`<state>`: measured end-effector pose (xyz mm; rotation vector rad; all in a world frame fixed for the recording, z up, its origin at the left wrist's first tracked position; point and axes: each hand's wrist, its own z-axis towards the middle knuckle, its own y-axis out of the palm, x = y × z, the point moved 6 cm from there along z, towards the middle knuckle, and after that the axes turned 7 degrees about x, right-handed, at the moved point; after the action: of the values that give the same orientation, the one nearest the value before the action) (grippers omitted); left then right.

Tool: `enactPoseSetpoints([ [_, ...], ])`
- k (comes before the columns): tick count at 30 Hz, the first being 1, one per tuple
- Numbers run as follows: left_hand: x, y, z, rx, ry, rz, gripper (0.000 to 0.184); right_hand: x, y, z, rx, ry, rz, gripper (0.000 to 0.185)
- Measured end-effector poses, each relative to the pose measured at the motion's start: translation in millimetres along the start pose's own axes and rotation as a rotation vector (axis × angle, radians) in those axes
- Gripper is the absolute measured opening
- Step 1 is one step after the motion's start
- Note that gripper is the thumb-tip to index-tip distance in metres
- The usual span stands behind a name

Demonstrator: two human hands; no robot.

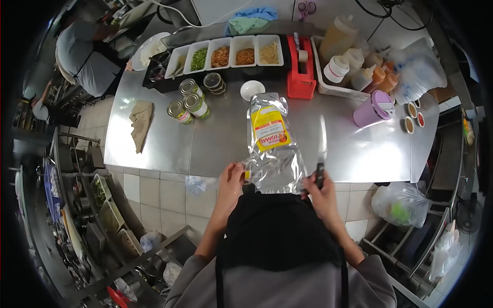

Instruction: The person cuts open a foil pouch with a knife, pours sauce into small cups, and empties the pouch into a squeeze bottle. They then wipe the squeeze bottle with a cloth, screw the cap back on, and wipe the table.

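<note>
A silver foil pouch (280, 167) with a yellow and red label lies at the front edge of the steel table, its near end close to the black apron. My left hand (232, 178) is closed on the pouch's left near corner. In my right hand (320, 192) is a knife (322, 137), gripped by its black handle with the blade pointing away from me. The right fingers are also near the pouch's right corner; whether they pinch it I cannot tell. Just beyond the pouch is a small white bowl (252, 90).
Several cans (195, 104) and a brown cloth (140, 123) are on the left. White food trays (245, 51) line the back, beside a red tape dispenser (301, 77). A bottle basket (341, 92) and purple jug (371, 110) stand right. Another person (87, 56) works at far left.
</note>
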<state>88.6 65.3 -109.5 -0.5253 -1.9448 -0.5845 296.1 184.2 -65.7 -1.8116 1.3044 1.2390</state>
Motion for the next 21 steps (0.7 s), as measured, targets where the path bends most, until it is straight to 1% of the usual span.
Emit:
enactPoseSetpoints([
  [2,39,16,-8,0.000,0.038,-0.210,0.026,-43,2,11,-0.010,-0.035,0.143,0.020],
  [4,71,28,-6,-0.037,0.164,-0.224,0.025,-87,11,24,-0.010,-0.057,0.244,0.022],
  [5,83,32,-3,-0.049,0.225,-0.232,0.024,-102,18,32,-0.044,-0.074,0.303,0.021],
  [6,95,34,2,-0.014,0.400,-0.164,0.023,-116,23,40,-0.080,-0.085,0.358,0.019],
  [8,106,37,9,0.078,0.709,-0.012,0.021,-131,29,56,-0.052,-0.047,0.411,0.015],
  [10,123,44,2,0.106,1.000,0.317,0.016,-149,40,62,-0.147,-0.036,0.497,0.011],
  [12,115,50,13,-0.035,0.966,0.246,0.013,-157,41,68,-0.174,-0.026,0.595,0.010],
  [13,109,52,14,-0.102,0.944,0.211,0.011,-161,40,74,-0.209,-0.015,0.590,0.011],
  [16,113,63,14,-0.121,1.000,0.239,0.008,-168,42,79,-0.252,0.066,0.657,0.016],
  [17,118,65,20,-0.114,0.971,0.243,0.008,-171,41,81,-0.206,0.055,0.656,0.016],
  [20,120,70,30,-0.089,0.880,0.215,0.008,-175,40,86,-0.196,0.025,0.600,0.015],
  [21,123,72,34,-0.070,0.873,0.185,0.008,-179,41,85,-0.116,0.005,0.533,0.014],
])
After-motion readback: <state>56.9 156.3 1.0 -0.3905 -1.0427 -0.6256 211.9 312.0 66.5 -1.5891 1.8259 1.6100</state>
